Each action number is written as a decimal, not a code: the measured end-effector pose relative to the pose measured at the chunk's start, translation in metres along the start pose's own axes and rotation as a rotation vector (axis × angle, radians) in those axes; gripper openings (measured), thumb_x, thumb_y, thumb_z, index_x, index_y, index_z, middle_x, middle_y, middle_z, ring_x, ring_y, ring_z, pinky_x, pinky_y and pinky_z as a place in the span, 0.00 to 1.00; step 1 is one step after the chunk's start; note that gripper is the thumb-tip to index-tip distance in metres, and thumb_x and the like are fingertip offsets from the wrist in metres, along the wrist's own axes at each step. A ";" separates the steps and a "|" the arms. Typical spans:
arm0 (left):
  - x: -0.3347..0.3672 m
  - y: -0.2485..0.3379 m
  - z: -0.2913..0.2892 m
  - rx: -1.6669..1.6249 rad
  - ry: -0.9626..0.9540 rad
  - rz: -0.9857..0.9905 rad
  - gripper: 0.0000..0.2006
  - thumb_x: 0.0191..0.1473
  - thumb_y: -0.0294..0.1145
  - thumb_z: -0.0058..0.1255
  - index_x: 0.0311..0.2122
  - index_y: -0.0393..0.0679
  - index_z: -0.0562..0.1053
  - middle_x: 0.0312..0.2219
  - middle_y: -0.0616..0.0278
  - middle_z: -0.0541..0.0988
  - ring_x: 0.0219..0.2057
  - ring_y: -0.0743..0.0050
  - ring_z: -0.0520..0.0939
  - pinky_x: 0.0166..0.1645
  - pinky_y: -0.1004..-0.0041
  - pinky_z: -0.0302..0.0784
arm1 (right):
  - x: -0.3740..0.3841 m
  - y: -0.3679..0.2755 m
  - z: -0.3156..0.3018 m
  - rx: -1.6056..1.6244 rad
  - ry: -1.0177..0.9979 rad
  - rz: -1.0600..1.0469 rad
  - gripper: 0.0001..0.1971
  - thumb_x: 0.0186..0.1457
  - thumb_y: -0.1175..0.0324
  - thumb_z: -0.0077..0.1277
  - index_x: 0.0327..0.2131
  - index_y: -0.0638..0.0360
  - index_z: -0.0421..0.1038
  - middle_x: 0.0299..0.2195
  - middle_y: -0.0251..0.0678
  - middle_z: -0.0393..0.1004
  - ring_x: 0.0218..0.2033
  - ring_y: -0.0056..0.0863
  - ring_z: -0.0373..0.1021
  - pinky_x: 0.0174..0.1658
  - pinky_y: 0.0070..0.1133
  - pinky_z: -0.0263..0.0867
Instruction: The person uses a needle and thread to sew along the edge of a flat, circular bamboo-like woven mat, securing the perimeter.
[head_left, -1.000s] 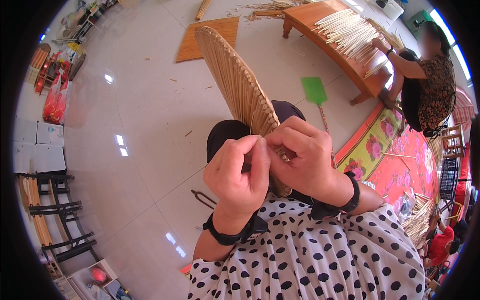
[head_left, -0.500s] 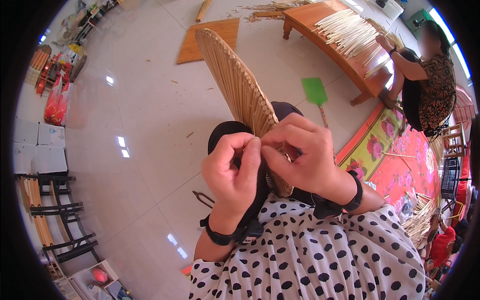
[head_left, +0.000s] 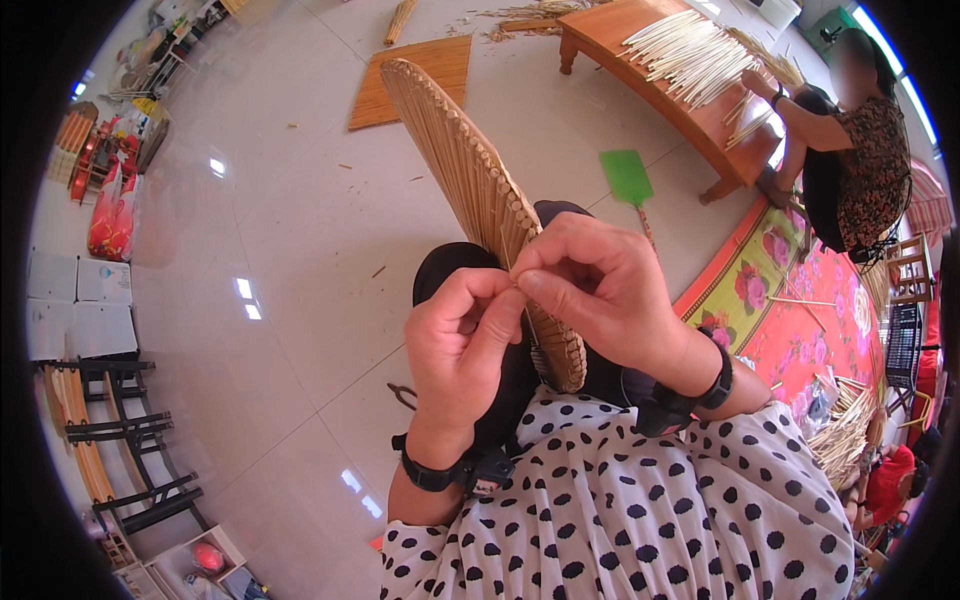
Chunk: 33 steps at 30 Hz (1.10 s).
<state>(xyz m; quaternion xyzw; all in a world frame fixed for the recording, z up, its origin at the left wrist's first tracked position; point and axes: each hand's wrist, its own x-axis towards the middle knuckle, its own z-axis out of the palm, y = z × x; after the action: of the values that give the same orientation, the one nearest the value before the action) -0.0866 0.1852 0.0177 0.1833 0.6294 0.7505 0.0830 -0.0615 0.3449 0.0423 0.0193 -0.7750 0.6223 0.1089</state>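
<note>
Hands up front, mid-view, w/ fingertips meeting just over the fan's near edge. Your L hand (head_left: pixel 458 350) is half curled: thumb & index tips tog., pinched on a thin strand (head_left: pixel 506 250), other fingers folded toward the palm. Your R hand (head_left: pixel 610 290) comes in from the other side, thumb & index also nipped on the strand, tips right up against the L ones; its other fingers are bent behind. The strand's exact path betw. the tips is too small to tell. Fan (head_left: pixel 465 150) is straw, pale brown, stood on edge betw. your knees (head_left: pixel 445 268), lower end by your lap. Long axis runs diag., from upper L (far end, rounded tip, pointing away from you) down to lower R, at the dotted dress (head_left: pixel 620 500). Thick rim w/ cut stalk ends faces up & R; ribbed face is turned L. R hand covers part of its lower half. Green swatter (head_left: pixel 627 178) lies on the floor, ahead & R. Beyond it, a co-worker (head_left: pixel 870 150) sits at the low table (head_left: pixel 590 25), one hand at the pale stalks (head_left: pixel 685 60).
</note>
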 end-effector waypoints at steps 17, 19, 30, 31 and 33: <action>-0.003 -0.008 0.012 0.291 0.087 0.272 0.05 0.60 0.26 0.51 0.34 0.35 0.72 0.23 0.68 0.74 0.21 0.86 0.73 0.27 0.84 0.68 | -0.003 -0.001 0.004 0.254 -0.125 0.074 0.09 0.65 0.70 0.46 0.33 0.65 0.68 0.24 0.26 0.72 0.26 0.09 0.67 0.31 0.12 0.66; -0.003 -0.008 0.012 0.300 0.084 0.282 0.05 0.61 0.26 0.51 0.34 0.35 0.71 0.23 0.68 0.75 0.21 0.86 0.73 0.27 0.84 0.68 | -0.003 -0.001 0.004 0.300 -0.130 0.103 0.09 0.65 0.69 0.46 0.33 0.65 0.68 0.24 0.25 0.71 0.26 0.09 0.66 0.31 0.12 0.66; -0.002 -0.009 0.010 0.286 0.068 0.265 0.06 0.60 0.27 0.51 0.34 0.35 0.71 0.23 0.67 0.74 0.22 0.85 0.73 0.27 0.84 0.69 | -0.002 -0.004 0.003 0.303 -0.138 0.178 0.08 0.65 0.69 0.45 0.34 0.65 0.69 0.24 0.25 0.70 0.26 0.09 0.65 0.30 0.12 0.65; -0.002 -0.008 0.010 0.281 0.066 0.262 0.06 0.61 0.27 0.51 0.34 0.35 0.71 0.23 0.67 0.74 0.22 0.85 0.73 0.27 0.84 0.69 | -0.002 -0.003 0.003 0.285 -0.136 0.174 0.08 0.65 0.69 0.45 0.34 0.65 0.69 0.24 0.25 0.70 0.26 0.09 0.65 0.30 0.12 0.65; -0.002 -0.007 0.011 0.271 0.061 0.256 0.06 0.61 0.27 0.51 0.34 0.35 0.71 0.23 0.67 0.74 0.22 0.85 0.73 0.27 0.84 0.69 | -0.003 -0.001 0.003 0.294 -0.127 0.158 0.08 0.65 0.70 0.46 0.35 0.65 0.69 0.24 0.24 0.70 0.26 0.09 0.65 0.29 0.12 0.64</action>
<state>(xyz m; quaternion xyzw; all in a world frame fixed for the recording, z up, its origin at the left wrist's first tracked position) -0.0818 0.1959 0.0119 0.2484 0.6988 0.6684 -0.0577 -0.0592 0.3413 0.0418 0.0132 -0.6801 0.7330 0.0064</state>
